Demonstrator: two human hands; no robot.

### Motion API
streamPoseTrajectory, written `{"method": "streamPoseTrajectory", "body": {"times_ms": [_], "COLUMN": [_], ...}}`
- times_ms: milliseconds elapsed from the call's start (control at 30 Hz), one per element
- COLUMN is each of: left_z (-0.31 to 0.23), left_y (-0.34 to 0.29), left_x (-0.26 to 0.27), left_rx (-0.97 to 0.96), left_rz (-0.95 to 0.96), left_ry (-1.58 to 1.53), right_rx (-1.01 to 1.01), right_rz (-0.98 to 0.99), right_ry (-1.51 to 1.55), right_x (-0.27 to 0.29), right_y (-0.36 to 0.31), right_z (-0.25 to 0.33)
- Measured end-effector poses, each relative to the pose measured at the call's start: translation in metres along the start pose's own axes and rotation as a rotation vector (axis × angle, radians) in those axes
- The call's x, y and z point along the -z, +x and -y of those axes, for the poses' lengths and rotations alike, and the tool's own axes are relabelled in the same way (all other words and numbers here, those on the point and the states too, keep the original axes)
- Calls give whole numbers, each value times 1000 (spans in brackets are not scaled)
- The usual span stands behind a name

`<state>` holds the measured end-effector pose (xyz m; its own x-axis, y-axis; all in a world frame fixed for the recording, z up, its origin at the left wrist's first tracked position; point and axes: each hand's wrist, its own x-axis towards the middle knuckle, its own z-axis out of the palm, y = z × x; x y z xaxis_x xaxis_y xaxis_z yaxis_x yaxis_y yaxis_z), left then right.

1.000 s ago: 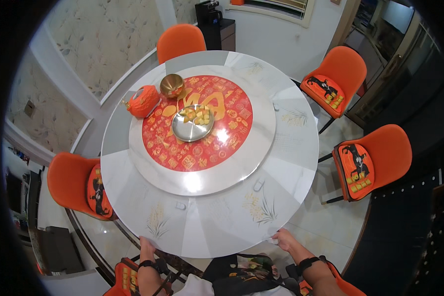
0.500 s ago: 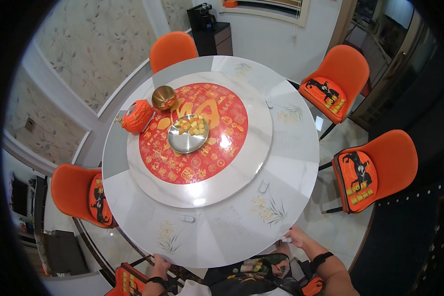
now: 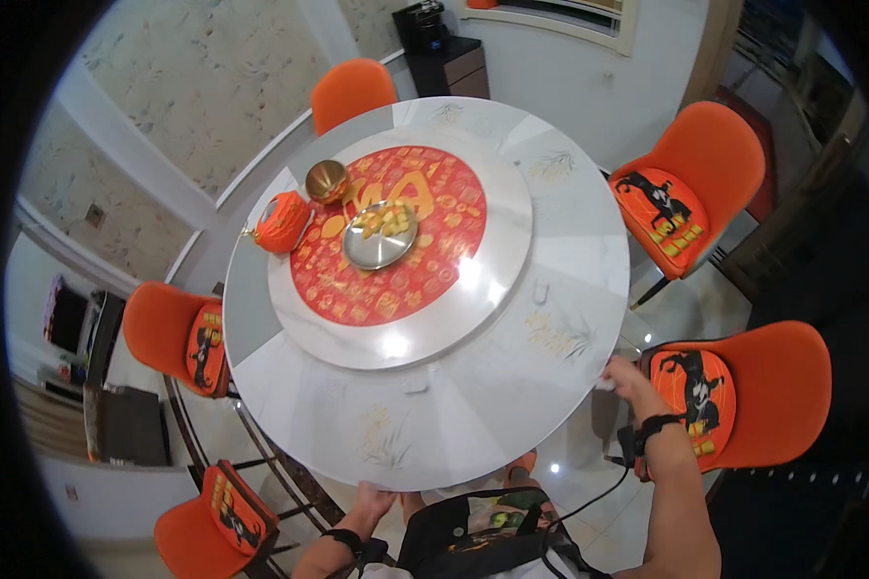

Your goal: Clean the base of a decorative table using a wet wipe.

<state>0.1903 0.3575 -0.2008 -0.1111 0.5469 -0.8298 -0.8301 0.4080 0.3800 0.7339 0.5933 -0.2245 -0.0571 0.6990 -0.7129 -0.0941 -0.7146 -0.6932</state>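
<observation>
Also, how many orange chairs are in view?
5: an orange chair beyond the table, another at left, another at lower left, another at far right, another at near right. Others may be hidden.

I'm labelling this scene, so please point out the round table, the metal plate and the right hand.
Round table (image 3: 492, 410), head view: bare tabletop on the near side.
Metal plate (image 3: 377, 254), head view: bare surface below the yellow pieces.
Right hand (image 3: 630, 378), head view: its middle.

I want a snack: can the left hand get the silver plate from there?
Probably not without leaning: the left hand is at the table's edge, the silver plate near the middle of the turntable, though nothing stands between.
</observation>
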Motion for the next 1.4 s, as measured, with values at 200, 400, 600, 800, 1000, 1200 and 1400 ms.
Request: {"method": "streamPoseTrajectory", "body": {"times_ms": [200, 400, 600, 800, 1000, 1200, 1400], "left_z": [58, 52, -35, -86, -88, -43, 26], "left_y": [-50, -68, -28, 7, 7, -14, -57], "left_x": [-94, -100, -44, -32, -37, -45, -105], "left_rx": [200, 448, -109, -241, -228, -161, -8], "left_rz": [-38, 245, -147, -255, -252, -225, -225], "left_ry": [61, 200, 171, -90, -89, -109, -121], "right_rx": [102, 106, -177, -210, -248, -285, -365], "right_rz": [-52, -125, 190, 243, 218, 230, 219], "right_ry": [-84, 95, 314, 434, 313, 213, 75], "right_x": [52, 56, -22, -117, -113, -69, 27], "right_y": [49, 29, -83, -134, -116, -116, -74], "right_z": [78, 50, -21, -33, -24, 3, 20]}}
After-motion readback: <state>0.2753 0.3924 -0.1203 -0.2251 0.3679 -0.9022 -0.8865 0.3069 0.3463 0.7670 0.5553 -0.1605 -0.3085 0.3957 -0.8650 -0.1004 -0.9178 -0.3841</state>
